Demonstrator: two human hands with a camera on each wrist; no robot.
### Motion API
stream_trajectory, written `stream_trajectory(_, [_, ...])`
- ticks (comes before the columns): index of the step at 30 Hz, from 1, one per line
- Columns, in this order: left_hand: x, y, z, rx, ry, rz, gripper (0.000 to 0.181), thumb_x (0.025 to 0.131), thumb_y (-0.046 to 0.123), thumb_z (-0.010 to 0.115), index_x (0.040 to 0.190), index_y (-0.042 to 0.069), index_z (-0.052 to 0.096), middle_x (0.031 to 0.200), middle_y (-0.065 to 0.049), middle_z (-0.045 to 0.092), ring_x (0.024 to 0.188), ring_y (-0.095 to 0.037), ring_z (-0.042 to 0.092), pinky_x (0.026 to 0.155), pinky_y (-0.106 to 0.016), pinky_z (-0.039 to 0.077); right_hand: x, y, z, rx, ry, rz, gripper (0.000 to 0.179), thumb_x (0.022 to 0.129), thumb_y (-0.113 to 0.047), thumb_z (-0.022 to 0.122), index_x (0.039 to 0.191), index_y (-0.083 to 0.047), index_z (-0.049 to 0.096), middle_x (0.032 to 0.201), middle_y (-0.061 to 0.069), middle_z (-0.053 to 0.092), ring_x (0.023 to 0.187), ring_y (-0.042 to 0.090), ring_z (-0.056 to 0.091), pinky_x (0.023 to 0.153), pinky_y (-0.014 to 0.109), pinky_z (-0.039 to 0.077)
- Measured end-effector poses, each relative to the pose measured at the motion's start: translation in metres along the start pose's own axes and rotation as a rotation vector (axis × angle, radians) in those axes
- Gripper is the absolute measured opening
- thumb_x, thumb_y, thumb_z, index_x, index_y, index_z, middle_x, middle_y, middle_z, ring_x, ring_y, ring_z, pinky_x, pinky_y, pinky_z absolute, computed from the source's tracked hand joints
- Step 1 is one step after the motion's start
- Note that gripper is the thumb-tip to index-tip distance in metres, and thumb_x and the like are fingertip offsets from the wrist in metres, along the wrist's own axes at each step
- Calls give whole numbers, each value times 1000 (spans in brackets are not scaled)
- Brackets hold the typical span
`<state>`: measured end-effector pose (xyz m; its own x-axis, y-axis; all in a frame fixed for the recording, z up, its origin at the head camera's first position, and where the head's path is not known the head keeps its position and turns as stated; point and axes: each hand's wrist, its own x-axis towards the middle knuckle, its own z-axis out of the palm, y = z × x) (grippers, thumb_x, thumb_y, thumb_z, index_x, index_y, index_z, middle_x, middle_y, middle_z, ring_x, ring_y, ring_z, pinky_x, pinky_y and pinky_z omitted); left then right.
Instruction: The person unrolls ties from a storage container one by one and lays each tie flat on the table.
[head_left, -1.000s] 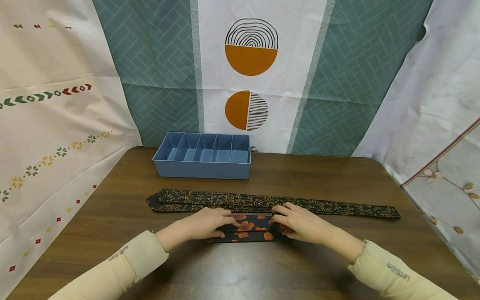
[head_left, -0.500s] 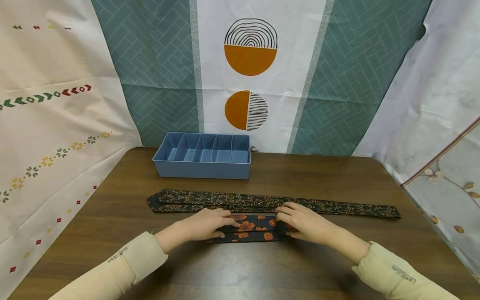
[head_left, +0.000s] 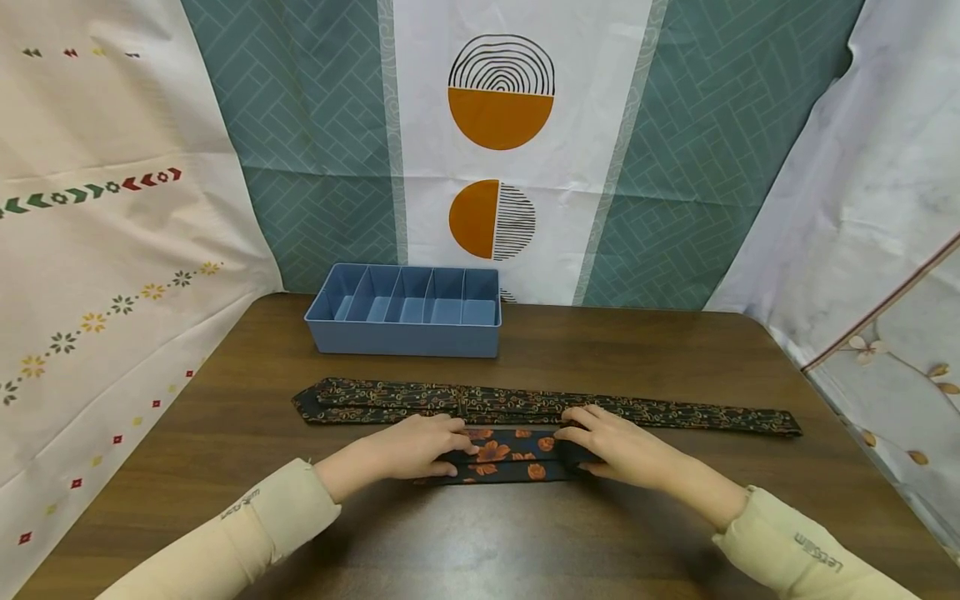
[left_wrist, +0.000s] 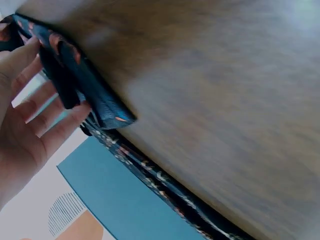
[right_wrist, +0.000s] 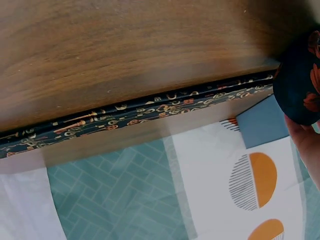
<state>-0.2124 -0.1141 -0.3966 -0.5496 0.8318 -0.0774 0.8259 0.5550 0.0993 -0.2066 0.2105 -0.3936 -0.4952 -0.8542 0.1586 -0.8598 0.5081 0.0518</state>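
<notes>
A black necktie with orange flowers point(head_left: 492, 452) lies folded at the middle of the table. My left hand point(head_left: 415, 448) holds its left end, with fingers and thumb spread across the layers; in the left wrist view a corner of the flowered necktie point(left_wrist: 107, 107) sticks out past the fingers. At the other end, my right hand point(head_left: 626, 446) grips the rounded fold, a dark bulge of the flowered necktie point(right_wrist: 300, 80) in the right wrist view. Its thumb and much of that fold are partly hidden. Just behind both hands stretches a second necktie, black with small gold patterns point(head_left: 675, 414).
A blue divided box point(head_left: 405, 340) with several compartments stands at the back left of the wooden table point(head_left: 480, 542). Patterned cloths point(head_left: 315, 125) hang behind and at both sides.
My right hand has slid slightly to the right, and more of the flowered necktie shows between the hands. The left hand and the gold-patterned necktie stay nearly where they were.
</notes>
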Motion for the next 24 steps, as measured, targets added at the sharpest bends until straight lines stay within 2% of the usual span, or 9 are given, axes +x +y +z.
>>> stream_trajectory(7, [16, 9, -10, 101, 0, 27, 27, 88, 37, 63, 109, 21, 67, 100, 3, 61, 86, -12, 58, 68, -23, 51, -4, 1, 0, 4, 4, 2, 46, 74, -21, 81, 114, -12, 59, 116, 6, 56, 104, 22, 56, 88, 38, 52])
stream_trajectory(11, [29, 16, -15, 107, -5, 58, 27, 89, 39, 62, 109, 22, 67, 101, 5, 62, 88, -11, 58, 67, -22, 50, -5, 0, -1, -19, 6, 5, 46, 73, -23, 81, 113, -12, 60, 117, 7, 59, 108, 24, 56, 89, 39, 51])
stream_trajectory(16, [48, 27, -18, 93, -46, 83, 36, 92, 37, 59, 126, 26, 60, 116, 4, 61, 100, -12, 59, 76, -24, 52, -7, -1, -3, -65, -14, 50, 46, 71, -27, 82, 110, -12, 61, 119, 8, 61, 111, 27, 57, 93, 44, 49])
stream_trajectory(19, [59, 34, -18, 123, -72, 115, 42, 94, 34, 57, 135, 27, 53, 126, 4, 58, 106, -12, 59, 82, -23, 51, -8, -1, -3, -76, -24, 63, 45, 71, -27, 83, 107, -12, 61, 119, 8, 62, 111, 27, 58, 94, 44, 49])
stream_trajectory(24, [76, 41, -15, 159, -78, 168, 48, 91, 27, 62, 138, 28, 50, 140, 1, 49, 123, -13, 52, 90, -23, 50, -10, -1, -5, -94, -26, 57, 44, 71, -26, 83, 105, -12, 59, 119, 9, 61, 109, 27, 59, 92, 42, 50])
